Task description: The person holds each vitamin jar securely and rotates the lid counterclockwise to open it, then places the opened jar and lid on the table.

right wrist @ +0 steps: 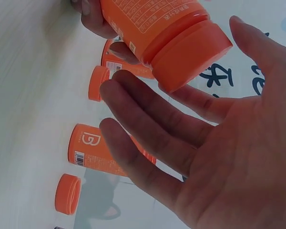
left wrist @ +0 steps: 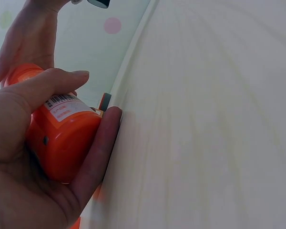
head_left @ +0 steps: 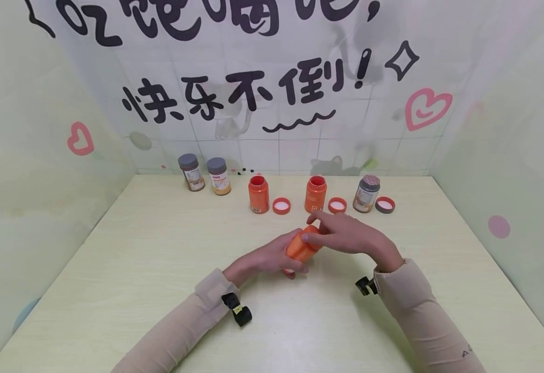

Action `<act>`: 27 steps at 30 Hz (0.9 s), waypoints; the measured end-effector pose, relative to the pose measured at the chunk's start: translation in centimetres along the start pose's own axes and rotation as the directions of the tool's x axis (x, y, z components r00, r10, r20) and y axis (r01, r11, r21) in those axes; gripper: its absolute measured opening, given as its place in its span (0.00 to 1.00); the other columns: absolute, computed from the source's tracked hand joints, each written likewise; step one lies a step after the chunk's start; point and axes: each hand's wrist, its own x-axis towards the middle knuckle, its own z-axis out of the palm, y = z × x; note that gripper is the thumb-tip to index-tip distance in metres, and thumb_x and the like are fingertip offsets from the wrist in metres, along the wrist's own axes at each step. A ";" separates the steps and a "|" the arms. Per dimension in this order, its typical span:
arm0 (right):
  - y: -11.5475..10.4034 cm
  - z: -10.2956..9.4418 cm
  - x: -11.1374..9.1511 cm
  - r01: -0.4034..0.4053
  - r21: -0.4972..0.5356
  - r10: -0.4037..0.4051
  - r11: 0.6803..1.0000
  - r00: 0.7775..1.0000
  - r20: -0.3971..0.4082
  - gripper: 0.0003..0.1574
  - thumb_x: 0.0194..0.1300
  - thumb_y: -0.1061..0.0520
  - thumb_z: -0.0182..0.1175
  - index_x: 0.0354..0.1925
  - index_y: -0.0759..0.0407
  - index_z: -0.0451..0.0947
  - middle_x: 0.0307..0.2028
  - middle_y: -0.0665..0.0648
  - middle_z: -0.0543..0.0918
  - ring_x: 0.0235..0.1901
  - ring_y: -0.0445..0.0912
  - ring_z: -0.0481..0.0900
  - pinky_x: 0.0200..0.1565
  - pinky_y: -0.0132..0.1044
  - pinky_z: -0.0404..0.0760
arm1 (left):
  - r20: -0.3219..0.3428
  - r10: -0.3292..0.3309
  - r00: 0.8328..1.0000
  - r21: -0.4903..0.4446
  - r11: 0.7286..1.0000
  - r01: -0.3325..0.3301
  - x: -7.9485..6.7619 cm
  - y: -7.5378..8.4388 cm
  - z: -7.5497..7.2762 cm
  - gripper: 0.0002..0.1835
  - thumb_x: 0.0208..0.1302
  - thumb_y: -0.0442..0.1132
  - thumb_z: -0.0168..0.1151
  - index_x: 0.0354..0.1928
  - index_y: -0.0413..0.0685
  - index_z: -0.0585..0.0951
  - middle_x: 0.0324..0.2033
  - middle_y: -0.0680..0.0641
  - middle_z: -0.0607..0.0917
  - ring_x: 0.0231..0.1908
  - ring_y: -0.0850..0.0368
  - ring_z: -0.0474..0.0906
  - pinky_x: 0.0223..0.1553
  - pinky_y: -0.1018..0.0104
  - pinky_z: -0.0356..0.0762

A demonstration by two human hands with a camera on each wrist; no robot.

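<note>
Above the middle of the table, my left hand (head_left: 272,255) holds a tilted orange bottle (head_left: 302,249), fingers and thumb wrapped round its body. A white label with a barcode shows beside the thumb in the left wrist view. The bottle's ribbed orange cap (right wrist: 193,55) is on and points up toward my right hand (head_left: 348,233). In the right wrist view, that hand's fingers (right wrist: 152,138) are spread and only slightly bent around the cap, with the thumb standing apart from it.
Along the back stand two uncapped orange bottles (head_left: 259,196), each with an orange cap (head_left: 281,205) beside it. Two grey-capped bottles (head_left: 218,176) are at the back left. A bottle with a sealed mouth (head_left: 367,194) stands right, beside a loose cap (head_left: 385,204). Walls enclose the table.
</note>
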 end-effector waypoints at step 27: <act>0.1 0.2 0.3 -0.060 -0.077 0.062 0.995 0.998 0.025 0.25 0.70 0.33 0.58 0.41 0.52 0.76 0.26 0.50 0.75 0.29 0.44 0.75 0.33 0.37 0.73 | -0.011 -0.010 1.000 -0.005 1.000 0.010 0.0 0.1 0.2 0.31 0.61 0.38 0.73 0.63 0.58 0.70 0.54 0.49 0.78 0.55 0.52 0.75 0.41 0.61 0.87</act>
